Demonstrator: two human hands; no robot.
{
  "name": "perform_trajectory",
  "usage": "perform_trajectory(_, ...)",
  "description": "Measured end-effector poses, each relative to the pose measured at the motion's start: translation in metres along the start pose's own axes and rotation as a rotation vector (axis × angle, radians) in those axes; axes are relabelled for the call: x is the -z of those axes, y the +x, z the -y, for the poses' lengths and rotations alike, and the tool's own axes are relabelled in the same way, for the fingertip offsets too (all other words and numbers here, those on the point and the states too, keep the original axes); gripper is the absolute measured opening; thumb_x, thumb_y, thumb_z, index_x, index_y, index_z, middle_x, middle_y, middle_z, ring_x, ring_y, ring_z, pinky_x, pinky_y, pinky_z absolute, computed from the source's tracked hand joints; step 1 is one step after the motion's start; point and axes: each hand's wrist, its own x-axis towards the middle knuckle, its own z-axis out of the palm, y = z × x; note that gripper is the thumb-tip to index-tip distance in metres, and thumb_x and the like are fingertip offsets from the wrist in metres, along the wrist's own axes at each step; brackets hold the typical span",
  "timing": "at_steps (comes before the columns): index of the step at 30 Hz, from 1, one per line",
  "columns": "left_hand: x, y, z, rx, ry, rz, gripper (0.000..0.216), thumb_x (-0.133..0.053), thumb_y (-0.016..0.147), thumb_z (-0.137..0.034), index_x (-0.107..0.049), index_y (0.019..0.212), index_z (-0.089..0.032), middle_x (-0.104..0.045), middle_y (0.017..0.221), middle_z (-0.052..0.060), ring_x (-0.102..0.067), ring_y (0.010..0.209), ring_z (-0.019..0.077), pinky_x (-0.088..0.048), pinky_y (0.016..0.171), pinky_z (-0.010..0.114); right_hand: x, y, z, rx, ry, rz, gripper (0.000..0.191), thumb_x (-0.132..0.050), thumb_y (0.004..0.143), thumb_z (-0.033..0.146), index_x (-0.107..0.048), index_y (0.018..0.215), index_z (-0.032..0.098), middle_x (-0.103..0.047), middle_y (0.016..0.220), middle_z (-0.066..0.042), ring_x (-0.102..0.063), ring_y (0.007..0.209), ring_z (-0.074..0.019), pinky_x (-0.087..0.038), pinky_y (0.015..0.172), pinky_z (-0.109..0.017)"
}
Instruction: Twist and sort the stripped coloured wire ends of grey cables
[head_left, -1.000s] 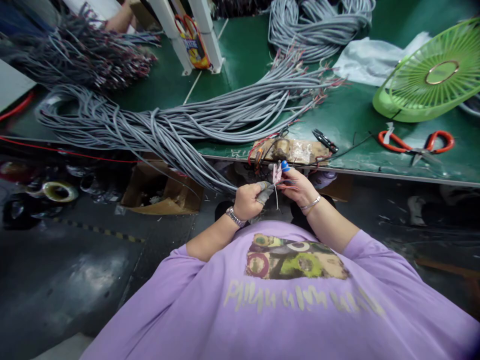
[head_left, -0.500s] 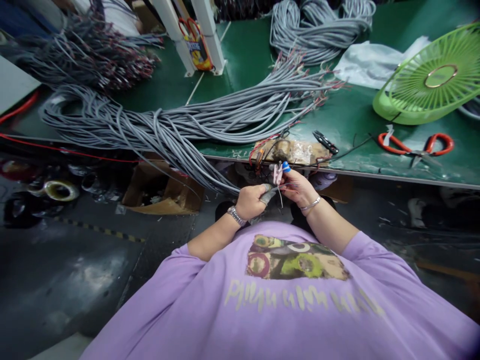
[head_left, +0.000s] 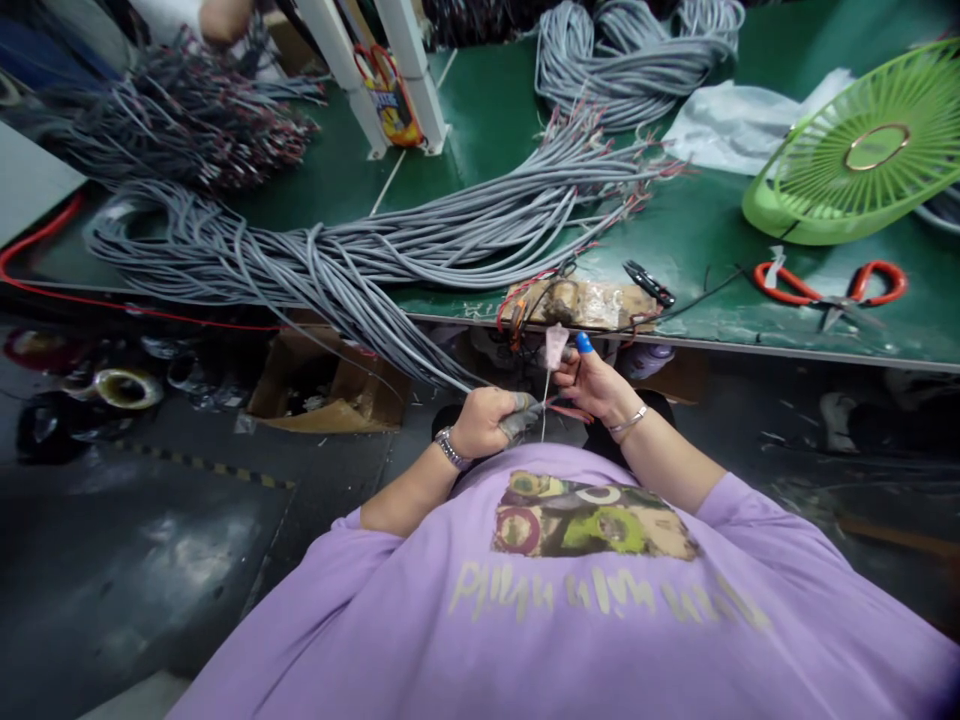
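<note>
Left fingers [head_left: 519,424] gripping cable [head_left: 442,367]; right fingers [head_left: 589,366] bent, beside pink piece [head_left: 556,347]

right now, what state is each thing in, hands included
left hand: closed on gray cable
right hand: fingers curled near reddish wires, grip unclear
gray cables: bundled, partly over the table edge
plastic bag: crumpled
green fan: tilted, running or not unclear
red-handled cutters: lying, handles spread
cardboard box: open
</note>
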Motion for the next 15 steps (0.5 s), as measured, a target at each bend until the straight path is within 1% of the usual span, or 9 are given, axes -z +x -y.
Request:
perform_trajectory(2,0.003,-0.01,-0.005,-0.089,-0.013,-0.014,0.035,-0.049,0.099,-0.041,-0.071,0.084,-0.018,-0.072,0.066,0.003,-0.066,0.059,0.0128,-0.047,0.061,0.025,0.0,-0.002,0.0,-0.024,-0.01,-0.036,0.055,-0.073,0.076,0.067,-0.048,0.072,0.019,-0.061,0.068,0.0,-0.034,0.045,-0.0034,-0.015,0.036,-0.014)
perform_trajectory(4,0.005,-0.019,-0.009,-0.114,-0.028,-0.04,0.031,-0.053,0.098,-0.04,-0.072,0.085,-0.018,-0.071,0.064,0.002,-0.065,0.057,0.0122,-0.046,0.06,0.025,0.0,-0.004,0.0,-0.035,-0.017,-0.055,0.052,-0.071,0.079,0.067,-0.053,0.076,0.018,-0.063,0.07,-0.001,-0.033,0.044,-0.0031,-0.014,0.035,-0.014)
perform_trajectory(6,0.007,-0.027,-0.012,-0.078,-0.037,-0.095,0.027,-0.055,0.097,-0.038,-0.073,0.09,-0.018,-0.072,0.065,0.002,-0.066,0.057,0.0114,-0.047,0.06,0.025,0.0,-0.006,-0.001,-0.036,-0.028,-0.04,0.05,-0.069,0.082,0.065,-0.056,0.078,0.017,-0.062,0.069,-0.001,-0.031,0.044,-0.0027,-0.012,0.035,-0.013)
perform_trajectory(9,0.007,-0.032,-0.014,-0.024,-0.032,-0.21,0.026,-0.057,0.096,-0.039,-0.075,0.095,-0.02,-0.075,0.07,0.003,-0.068,0.06,0.0117,-0.05,0.062,0.024,0.003,-0.009,-0.005,-0.042,-0.068,0.026,0.044,-0.068,0.086,0.059,-0.058,0.079,0.016,-0.059,0.067,0.0,-0.025,0.042,-0.002,-0.009,0.035,-0.013)
perform_trajectory(11,0.005,-0.03,-0.015,-0.002,-0.021,-0.269,0.027,-0.058,0.096,-0.041,-0.076,0.099,-0.02,-0.076,0.072,0.004,-0.069,0.062,0.0125,-0.052,0.063,0.024,0.006,-0.011,-0.007,-0.061,-0.109,0.078,0.039,-0.069,0.086,0.051,-0.058,0.076,0.015,-0.056,0.063,0.001,-0.02,0.041,-0.0015,-0.008,0.035,-0.014)
perform_trajectory(13,0.003,-0.024,-0.016,0.011,-0.013,-0.302,0.028,-0.059,0.095,-0.042,-0.077,0.1,-0.021,-0.077,0.073,0.004,-0.069,0.063,0.0128,-0.053,0.064,0.024,0.008,-0.012,-0.008,-0.069,-0.136,0.109,0.035,-0.07,0.086,0.045,-0.057,0.074,0.015,-0.054,0.061,0.002,-0.018,0.041,-0.0014,-0.009,0.034,-0.015)
perform_trajectory(15,0.0,-0.017,-0.016,0.028,-0.003,-0.318,0.028,-0.059,0.095,-0.042,-0.077,0.098,-0.02,-0.077,0.074,0.005,-0.07,0.064,0.0131,-0.054,0.065,0.024,0.007,-0.011,-0.005,-0.04,-0.132,0.101,0.037,-0.068,0.087,0.049,-0.057,0.074,0.015,-0.057,0.062,0.001,-0.018,0.04,-0.0017,-0.009,0.034,-0.016)
